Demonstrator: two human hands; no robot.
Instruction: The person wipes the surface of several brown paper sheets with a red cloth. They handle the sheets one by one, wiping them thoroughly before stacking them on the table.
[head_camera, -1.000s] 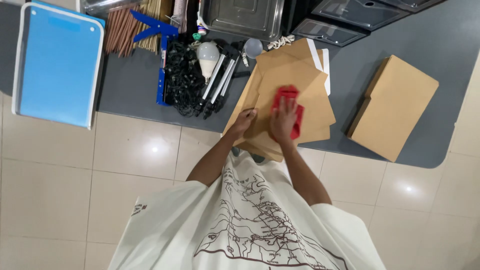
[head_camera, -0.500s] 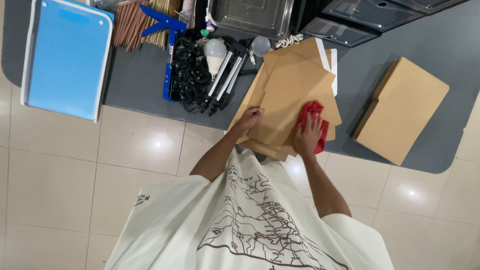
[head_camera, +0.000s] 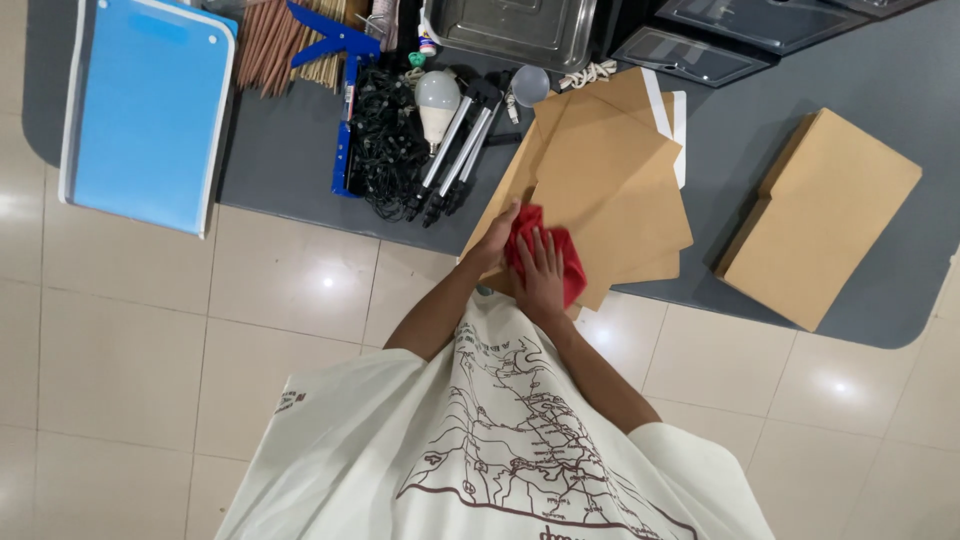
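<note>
A fanned pile of brown envelopes (head_camera: 610, 190) lies on the dark grey table (head_camera: 730, 120), its near end hanging over the table edge. My right hand (head_camera: 541, 275) presses a red cloth (head_camera: 568, 268) flat on the near end of the top envelope. My left hand (head_camera: 496, 240) rests on the left edge of the pile, just beside the cloth, holding it down.
A second stack of brown envelopes (head_camera: 825, 215) lies to the right. A folded tripod (head_camera: 455, 150), a white bulb (head_camera: 437, 100), a tangle of black cord (head_camera: 385, 150), wooden sticks (head_camera: 290, 45) and a blue board (head_camera: 145, 110) sit left. Metal trays (head_camera: 515, 30) stand at the back.
My right hand has drawn the red cloth back along the envelope, from its right part toward its near left end. My left hand has stayed on the pile's edge.
</note>
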